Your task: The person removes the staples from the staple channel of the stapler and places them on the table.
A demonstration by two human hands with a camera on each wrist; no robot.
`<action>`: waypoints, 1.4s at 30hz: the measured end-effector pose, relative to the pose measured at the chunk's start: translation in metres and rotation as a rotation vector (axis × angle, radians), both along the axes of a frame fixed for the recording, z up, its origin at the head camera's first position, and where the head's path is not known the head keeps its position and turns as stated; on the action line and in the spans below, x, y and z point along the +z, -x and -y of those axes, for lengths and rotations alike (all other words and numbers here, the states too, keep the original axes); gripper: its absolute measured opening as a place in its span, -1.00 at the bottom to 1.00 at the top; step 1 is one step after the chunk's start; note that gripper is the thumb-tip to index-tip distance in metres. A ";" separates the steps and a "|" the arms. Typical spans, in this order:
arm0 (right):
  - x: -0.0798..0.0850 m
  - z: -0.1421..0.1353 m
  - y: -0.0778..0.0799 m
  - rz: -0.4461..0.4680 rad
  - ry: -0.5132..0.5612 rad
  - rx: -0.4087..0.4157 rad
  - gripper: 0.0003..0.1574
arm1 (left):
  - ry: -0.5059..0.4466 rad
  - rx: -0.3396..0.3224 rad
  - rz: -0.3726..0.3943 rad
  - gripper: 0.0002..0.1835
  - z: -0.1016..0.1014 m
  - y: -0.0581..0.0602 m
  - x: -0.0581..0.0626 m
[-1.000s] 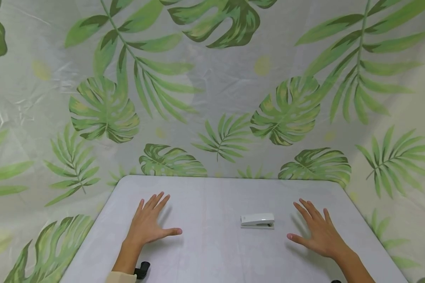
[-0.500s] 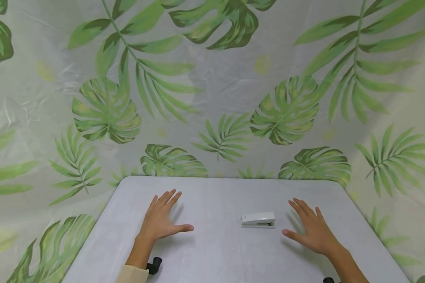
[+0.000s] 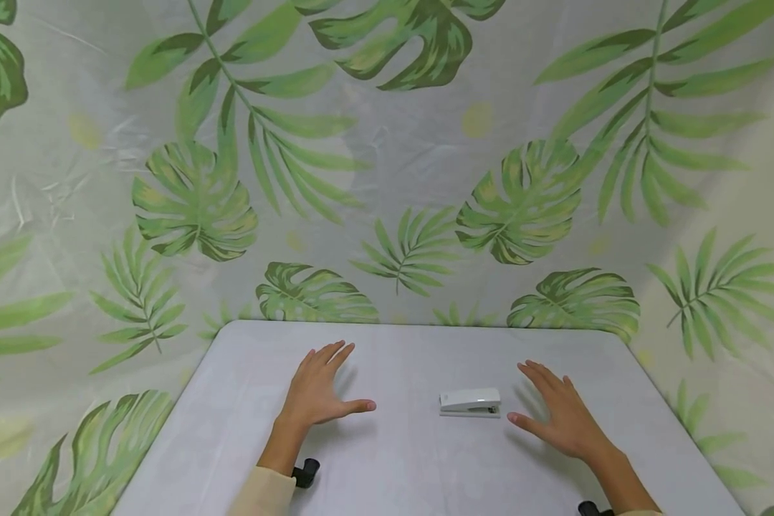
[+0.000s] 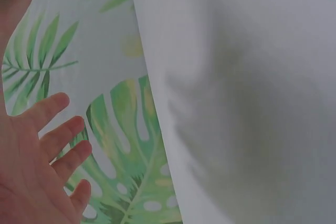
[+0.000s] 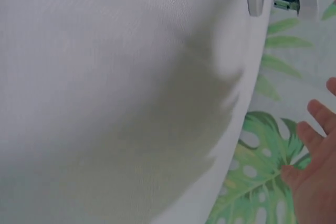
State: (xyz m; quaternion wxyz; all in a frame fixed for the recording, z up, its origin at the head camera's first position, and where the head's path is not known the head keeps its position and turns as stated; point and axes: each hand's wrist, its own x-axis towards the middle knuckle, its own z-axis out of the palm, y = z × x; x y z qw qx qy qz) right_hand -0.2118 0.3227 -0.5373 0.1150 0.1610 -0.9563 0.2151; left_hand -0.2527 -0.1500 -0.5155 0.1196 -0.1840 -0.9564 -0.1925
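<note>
Left hand [image 3: 316,393]: spread, lower middle.
Right hand [image 3: 562,419]: spread, lower right.
Stapler [image 3: 467,398]: untouched; reaching step, I think; needs closer hands.

Through the head view I see a pale grey, glossy, creased sheet backdrop [image 3: 400,172] filling the upper frame and both sides, printed with green split leaves [image 3: 193,204] and faint yellow spots [image 3: 477,118]. A white, round-cornered tabletop [image 3: 400,473] spreads across the lower centre.
</note>
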 end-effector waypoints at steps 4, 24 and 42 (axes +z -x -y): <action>-0.004 0.005 0.005 0.004 0.030 0.018 0.15 | -0.025 -0.027 0.000 0.25 -0.015 0.005 -0.004; -0.021 0.020 0.021 0.058 0.156 0.047 -0.05 | -0.018 -0.139 -0.022 -0.05 -0.115 0.019 -0.011; -0.031 0.026 0.029 0.078 0.221 0.032 -0.34 | 0.042 -0.262 -0.035 -0.18 -0.193 0.019 -0.028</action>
